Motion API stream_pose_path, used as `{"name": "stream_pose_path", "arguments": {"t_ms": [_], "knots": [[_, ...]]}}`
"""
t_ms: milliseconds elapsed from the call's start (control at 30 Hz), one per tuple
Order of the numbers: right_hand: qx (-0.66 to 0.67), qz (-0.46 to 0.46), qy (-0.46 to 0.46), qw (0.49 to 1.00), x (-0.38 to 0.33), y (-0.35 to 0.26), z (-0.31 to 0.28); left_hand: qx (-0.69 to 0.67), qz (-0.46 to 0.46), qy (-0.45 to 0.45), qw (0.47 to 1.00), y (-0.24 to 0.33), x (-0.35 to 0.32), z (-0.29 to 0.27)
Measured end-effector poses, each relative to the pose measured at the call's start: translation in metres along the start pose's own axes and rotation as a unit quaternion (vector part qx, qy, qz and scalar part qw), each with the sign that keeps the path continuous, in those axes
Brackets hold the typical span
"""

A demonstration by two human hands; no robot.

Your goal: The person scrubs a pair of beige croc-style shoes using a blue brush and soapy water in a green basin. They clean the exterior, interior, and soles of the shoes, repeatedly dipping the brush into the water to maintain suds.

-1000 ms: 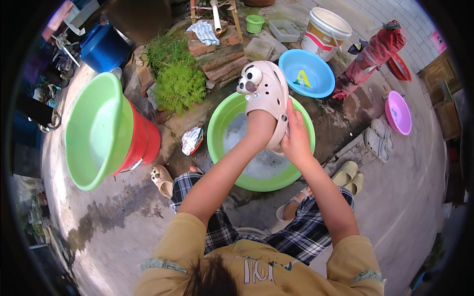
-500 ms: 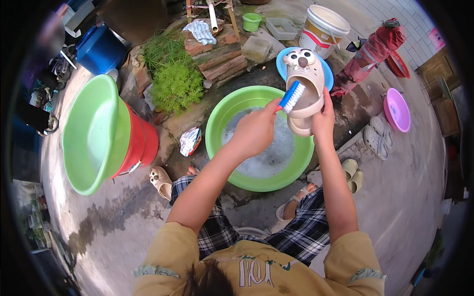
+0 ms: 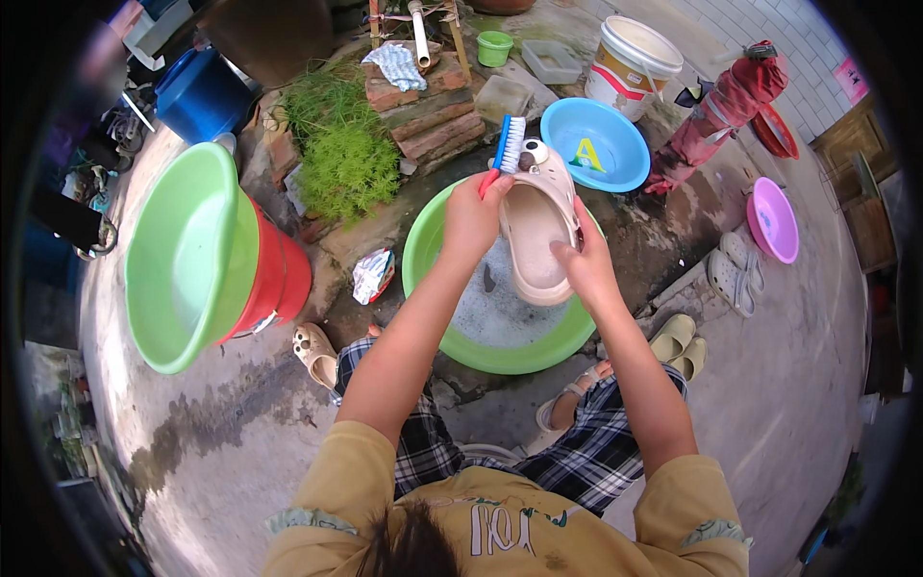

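Right now the left hand (image 3: 473, 213) is clamped on a blue-bristled brush (image 3: 507, 149), its head raised above the toe of a beige clog (image 3: 536, 236), which the right hand (image 3: 583, 264) grips by its side over the green basin (image 3: 500, 348) of soapy water.

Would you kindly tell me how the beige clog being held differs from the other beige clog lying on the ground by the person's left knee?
The held clog is lifted above the green basin, gripped by the right hand, with its hollow inside facing the camera; the clog on the ground lies flat on the concrete, top side up. The left hand holds a blue brush at the held clog's toe; nothing touches the other. Both are beige clogs.
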State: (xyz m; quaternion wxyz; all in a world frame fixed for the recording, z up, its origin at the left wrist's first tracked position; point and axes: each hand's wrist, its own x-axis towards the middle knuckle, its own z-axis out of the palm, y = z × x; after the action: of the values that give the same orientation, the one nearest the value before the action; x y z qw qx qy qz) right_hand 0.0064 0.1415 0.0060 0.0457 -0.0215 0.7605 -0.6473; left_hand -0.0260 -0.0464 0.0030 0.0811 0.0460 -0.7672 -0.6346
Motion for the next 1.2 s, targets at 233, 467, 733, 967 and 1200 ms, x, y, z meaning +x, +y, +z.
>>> {"name": "stream_pose_path", "arguments": {"t_ms": [233, 467, 733, 967, 1200], "knots": [[0.103, 0.08, 0.055, 0.99, 0.015, -0.011, -0.023, 0.003, 0.098, -0.032, 0.995, 0.004, -0.023, 0.019], [0.283, 0.027, 0.134, 0.949, 0.037, 0.004, -0.045, 0.066, 0.126, -0.066, 0.988, 0.003, -0.068, 0.038], [0.322, 0.127, 0.017, 0.938, 0.024, -0.005, -0.054, 0.195, 0.176, -0.044, 0.964, 0.039, -0.058, 0.016], [0.285, 0.123, 0.021, 0.95, 0.016, -0.001, -0.045, 0.178, 0.209, -0.021, 0.961, 0.039, -0.051, 0.009], [0.28, 0.119, -0.028, 0.952, 0.009, -0.007, -0.025, 0.159, 0.168, 0.127, 0.965, 0.043, -0.013, -0.012]]}}
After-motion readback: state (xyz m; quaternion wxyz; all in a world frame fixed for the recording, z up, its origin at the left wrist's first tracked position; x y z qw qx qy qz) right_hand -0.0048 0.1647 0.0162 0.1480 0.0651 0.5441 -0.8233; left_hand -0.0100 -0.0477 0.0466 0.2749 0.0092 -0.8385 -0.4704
